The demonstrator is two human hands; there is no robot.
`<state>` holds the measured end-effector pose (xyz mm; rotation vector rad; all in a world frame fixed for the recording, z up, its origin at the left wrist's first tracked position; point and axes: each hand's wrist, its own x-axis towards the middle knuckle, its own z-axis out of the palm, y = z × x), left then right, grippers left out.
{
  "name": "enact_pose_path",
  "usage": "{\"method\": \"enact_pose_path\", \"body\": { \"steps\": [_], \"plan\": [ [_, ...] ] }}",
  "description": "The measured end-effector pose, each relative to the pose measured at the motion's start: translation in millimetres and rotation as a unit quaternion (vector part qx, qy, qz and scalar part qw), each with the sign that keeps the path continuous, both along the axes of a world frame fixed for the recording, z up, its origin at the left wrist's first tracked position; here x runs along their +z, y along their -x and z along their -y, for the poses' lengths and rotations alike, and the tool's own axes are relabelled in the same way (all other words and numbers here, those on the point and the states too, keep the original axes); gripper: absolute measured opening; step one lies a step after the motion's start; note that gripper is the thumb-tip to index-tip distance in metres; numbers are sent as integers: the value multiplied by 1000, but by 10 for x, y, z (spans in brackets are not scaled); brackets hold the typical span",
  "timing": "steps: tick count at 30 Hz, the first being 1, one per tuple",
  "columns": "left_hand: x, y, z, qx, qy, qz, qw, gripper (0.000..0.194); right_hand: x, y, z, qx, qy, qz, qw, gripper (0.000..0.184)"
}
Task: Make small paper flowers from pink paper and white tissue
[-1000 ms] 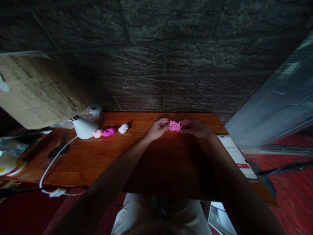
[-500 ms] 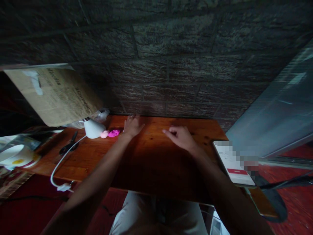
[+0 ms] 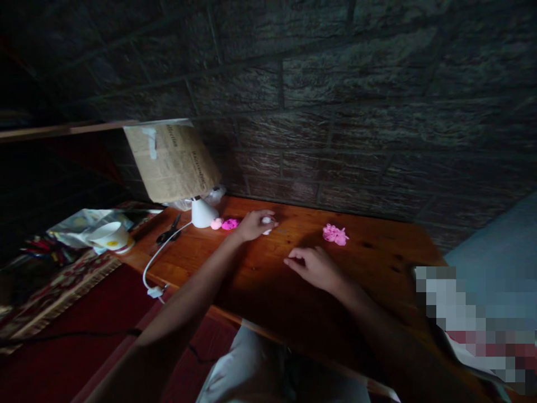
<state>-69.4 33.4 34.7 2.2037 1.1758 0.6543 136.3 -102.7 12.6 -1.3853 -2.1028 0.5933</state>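
Fingers of my left hand [image 3: 251, 226] are bent around a small white lump [image 3: 267, 223] on the wooden tabletop [image 3: 251, 271]. I am far away, working through this one view, and I think the job right now is getting hold of that lump. The hand is partly closed and looks to be touching it, but I cannot tell if the grip is tight. The lump looks soft, so I think it calls for a light pinch and no hard squeeze. My right hand [image 3: 315, 267] is loosely closed, with its thumb near the first finger, and I see nothing in it. Beyond it, to the right, the pink lump [image 3: 335, 234] sits by itself, not touched. On the other side, a bright pink lump [image 3: 230, 224] lies just beside a pale pink lump [image 3: 216, 224], near the foot of the lamp [image 3: 202, 214]. Black scissors [image 3: 168, 232] lie left of the lamp.
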Motion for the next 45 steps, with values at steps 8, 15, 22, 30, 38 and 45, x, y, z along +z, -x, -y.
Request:
{"method": "enact_pose_path", "body": {
  "steps": [8, 15, 22, 30, 38, 45],
  "plan": [
    [-64, -713, 311, -115, 239, 344, 901, 58, -51, -45, -146, -77, 169, -332, 925, 34],
    [-259, -674, 331, -154, 285, 394, 860, 55, -65, -82, -160, -91, 176, -343, 918, 30],
    [-370, -624, 321, -224, 356, 341, 841, 65, -2, -116, -127, -23, 160, -299, 941, 38],
    [-361, -624, 339, -213, 264, 314, 887, 59, -11, -87, -121, -19, 159, -292, 943, 40],
    [-375, -662, 350, -212, 245, 339, 883, 57, -49, -56, -129, -37, 167, -317, 933, 50],
    [-373, -682, 372, -226, 266, 320, 881, 67, -67, -82, -146, -64, 168, -318, 931, 42]
  ]
}}
